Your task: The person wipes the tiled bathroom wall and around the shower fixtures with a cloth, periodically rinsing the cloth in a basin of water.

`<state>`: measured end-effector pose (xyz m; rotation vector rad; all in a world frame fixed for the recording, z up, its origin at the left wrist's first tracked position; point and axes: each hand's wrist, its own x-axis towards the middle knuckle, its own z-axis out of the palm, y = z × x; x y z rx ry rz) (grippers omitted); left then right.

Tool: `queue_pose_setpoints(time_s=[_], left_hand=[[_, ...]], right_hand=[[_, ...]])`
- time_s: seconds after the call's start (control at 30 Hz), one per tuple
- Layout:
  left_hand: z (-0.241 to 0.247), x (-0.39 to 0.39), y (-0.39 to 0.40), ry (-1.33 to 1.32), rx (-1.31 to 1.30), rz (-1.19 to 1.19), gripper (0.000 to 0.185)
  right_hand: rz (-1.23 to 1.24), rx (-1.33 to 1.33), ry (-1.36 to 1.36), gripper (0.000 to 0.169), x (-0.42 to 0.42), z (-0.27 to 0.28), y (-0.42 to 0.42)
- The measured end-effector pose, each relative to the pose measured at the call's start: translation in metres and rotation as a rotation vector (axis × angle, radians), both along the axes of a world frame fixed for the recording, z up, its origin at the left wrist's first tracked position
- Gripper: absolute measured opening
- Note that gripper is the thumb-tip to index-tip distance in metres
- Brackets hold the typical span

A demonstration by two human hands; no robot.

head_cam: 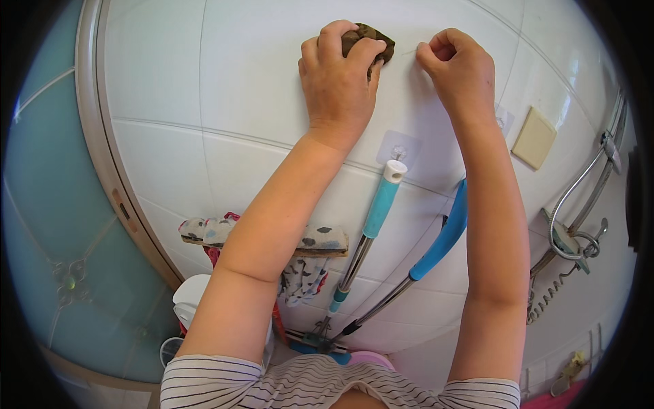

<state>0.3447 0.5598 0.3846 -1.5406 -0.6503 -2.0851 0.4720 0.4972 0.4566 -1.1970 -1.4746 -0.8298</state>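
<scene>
My left hand (340, 76) presses a crumpled dark brown cloth (386, 46) against a white tiled wall (255, 66), its fingers curled around the cloth. To the right of it, my right hand (457, 61) is close to the same wall. Thumb and forefinger there pinch a very thin strand (409, 52), perhaps a hair, which points left toward the cloth. The other fingers of that hand are folded in. Below and between my hands, a clear adhesive hook (398, 149) is stuck to the tiles.
A mop with a turquoise handle (380, 204) hangs below the hook, beside a blue-handled pole (442, 240). Spotted cloth (322, 239) drapes over a rack. A cream switch plate (534, 138) and a metal shower hose (559, 204) are rightward. Leftward stands a frosted glass door (56, 204).
</scene>
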Motion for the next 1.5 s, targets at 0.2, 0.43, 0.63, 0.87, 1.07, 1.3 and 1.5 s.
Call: queue_pose_setpoints(time_s=[0.2,0.43,0.63,0.87,1.07,1.3,1.5], left_hand=[[-0.001,0.000,0.000,-0.002,0.014,-0.004,0.026],[-0.001,-0.002,0.002,0.009,0.027,0.001,0.027],[-0.002,-0.002,0.002,0.003,0.034,-0.002,0.027],[-0.002,-0.001,0.003,-0.012,0.044,-0.002,0.027],[-0.004,-0.001,0.004,-0.013,0.031,-0.004,0.026],[-0.003,-0.001,0.004,-0.008,0.047,0.000,0.027],[-0.004,-0.001,0.004,-0.013,0.045,-0.004,0.028]], right_hand=[[-0.118,0.031,-0.047,0.028,-0.007,-0.004,0.000],[-0.148,0.070,-0.101,0.029,-0.007,-0.007,-0.001],[0.047,-0.054,0.029,0.031,0.003,0.002,-0.003],[-0.100,0.090,-0.072,0.030,-0.005,-0.004,0.001],[-0.066,0.047,-0.028,0.029,-0.003,-0.003,-0.003],[-0.016,-0.039,0.048,0.032,0.001,0.004,-0.006],[-0.127,0.051,-0.030,0.036,-0.005,-0.001,-0.002]])
